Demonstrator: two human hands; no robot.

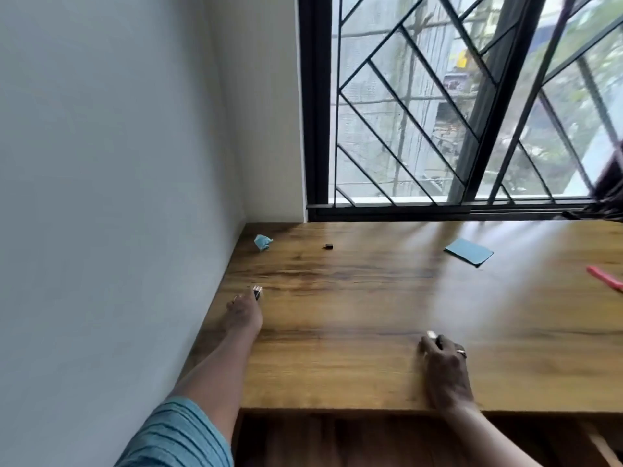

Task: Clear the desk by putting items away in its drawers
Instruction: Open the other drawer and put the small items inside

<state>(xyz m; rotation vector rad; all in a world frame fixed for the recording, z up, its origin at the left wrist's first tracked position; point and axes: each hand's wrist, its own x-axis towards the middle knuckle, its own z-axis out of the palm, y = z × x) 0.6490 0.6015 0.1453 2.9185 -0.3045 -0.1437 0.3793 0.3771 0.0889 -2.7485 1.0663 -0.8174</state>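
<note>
Two hands lie low on the wooden desk [337, 315], left hand [244, 313] pinching a small dark object [258, 293], right hand [445, 362] curled round a small pale object [431, 334], with a blue scrap [263, 242], black bit [327, 246], blue card [468, 252] and red item [605, 283] higher up, below the grilled window [438, 112] and pale wall [118, 163].
</note>
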